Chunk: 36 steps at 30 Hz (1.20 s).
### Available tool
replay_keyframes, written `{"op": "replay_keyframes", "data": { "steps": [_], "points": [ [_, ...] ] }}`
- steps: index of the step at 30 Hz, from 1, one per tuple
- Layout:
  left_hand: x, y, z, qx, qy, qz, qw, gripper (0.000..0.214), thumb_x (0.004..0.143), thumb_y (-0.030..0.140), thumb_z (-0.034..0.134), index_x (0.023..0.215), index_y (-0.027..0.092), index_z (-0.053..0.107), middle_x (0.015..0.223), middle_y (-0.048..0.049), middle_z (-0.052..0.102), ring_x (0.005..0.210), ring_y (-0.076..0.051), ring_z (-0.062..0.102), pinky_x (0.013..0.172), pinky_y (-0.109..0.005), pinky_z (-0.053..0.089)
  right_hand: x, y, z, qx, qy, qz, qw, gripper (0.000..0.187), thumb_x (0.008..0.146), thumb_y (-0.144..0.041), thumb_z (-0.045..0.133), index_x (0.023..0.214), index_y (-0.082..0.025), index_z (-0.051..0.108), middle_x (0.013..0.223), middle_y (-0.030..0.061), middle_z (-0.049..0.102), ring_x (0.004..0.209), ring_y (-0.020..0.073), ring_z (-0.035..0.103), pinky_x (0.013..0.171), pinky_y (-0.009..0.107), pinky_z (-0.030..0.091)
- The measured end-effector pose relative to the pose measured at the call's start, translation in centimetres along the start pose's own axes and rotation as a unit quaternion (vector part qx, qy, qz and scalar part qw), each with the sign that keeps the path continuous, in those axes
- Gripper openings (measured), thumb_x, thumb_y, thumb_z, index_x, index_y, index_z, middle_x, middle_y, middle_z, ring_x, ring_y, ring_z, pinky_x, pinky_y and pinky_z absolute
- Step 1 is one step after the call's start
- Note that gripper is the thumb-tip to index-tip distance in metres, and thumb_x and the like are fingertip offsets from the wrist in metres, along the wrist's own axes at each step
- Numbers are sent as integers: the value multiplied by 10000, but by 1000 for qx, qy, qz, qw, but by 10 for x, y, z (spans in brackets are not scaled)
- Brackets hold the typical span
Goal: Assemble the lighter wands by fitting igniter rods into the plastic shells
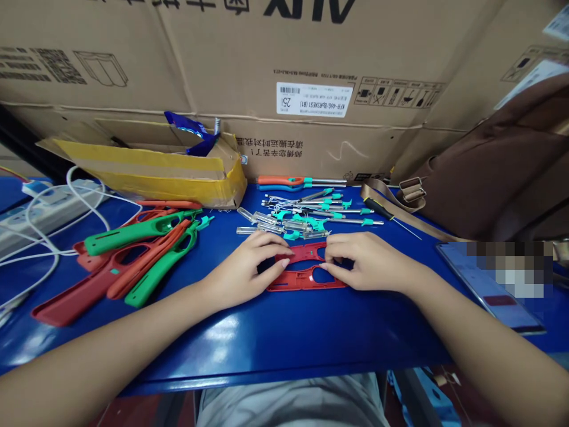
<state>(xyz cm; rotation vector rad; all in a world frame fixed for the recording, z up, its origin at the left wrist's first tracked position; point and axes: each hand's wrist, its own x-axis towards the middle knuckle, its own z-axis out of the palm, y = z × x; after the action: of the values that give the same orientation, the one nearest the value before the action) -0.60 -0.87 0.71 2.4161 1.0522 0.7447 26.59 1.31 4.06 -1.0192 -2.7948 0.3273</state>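
Two red lighter shell halves lie side by side on the blue table, inner faces up: an upper half (306,254) and a lower half (293,281). My left hand (251,264) rests at their left ends, with its index finger on the upper half and thumb on the lower. At the right ends, my right hand (367,261) has its fingers curled onto the upper half and its thumb at the lower one. Just beyond lie clear fuel tanks (267,225) and several metal lighter tubes (355,222) with teal parts and white wires.
Red and green shell pieces (151,270) are piled at left, near a power strip (66,204). Behind stand a yellow-taped carton (155,172) and assembled lighters (280,181). A screwdriver (380,210), phone (484,290) and brown bag (493,166) are at right.
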Motion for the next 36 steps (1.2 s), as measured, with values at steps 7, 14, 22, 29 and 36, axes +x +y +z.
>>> {"op": "replay_keyframes", "data": {
  "steps": [7,14,22,29,36],
  "points": [
    [0,2,-5,45,-25,16,999,237,956,287,609,1153,234,730,1168,-61,714,1094,-233,628,1016,-419,473,-1,3,0,-32,25,22,999,206,946,-407,656,989,-206,674,1000,41,689,864,183,644,688,274,418],
    [0,-1,-8,74,-30,-4,997,248,900,367,685,1104,231,721,1164,-57,699,1109,-252,619,1003,-425,462,0,3,2,-32,14,23,999,273,914,-462,693,989,-199,687,992,36,720,857,190,664,683,280,426],
    [0,-5,-6,75,-25,-5,997,291,902,376,716,1149,223,711,1218,-69,667,1152,-256,598,1029,-424,456,3,-5,10,-7,-3,2,1000,164,971,-267,578,1069,-205,694,1043,49,728,926,199,679,731,296,464],
    [0,-7,-5,71,-18,2,997,271,904,347,714,1137,209,709,1200,-70,670,1140,-250,599,1018,-416,464,4,0,13,43,62,-17,997,165,981,-310,586,1019,-212,713,1010,43,731,940,190,667,807,308,505],
    [0,-10,-5,77,-31,3,997,310,912,384,705,1178,227,699,1236,-76,659,1160,-265,588,1021,-444,460,6,54,7,-49,201,137,969,140,917,-250,597,957,-179,711,1011,98,692,981,284,650,848,420,527]
  ]
}}
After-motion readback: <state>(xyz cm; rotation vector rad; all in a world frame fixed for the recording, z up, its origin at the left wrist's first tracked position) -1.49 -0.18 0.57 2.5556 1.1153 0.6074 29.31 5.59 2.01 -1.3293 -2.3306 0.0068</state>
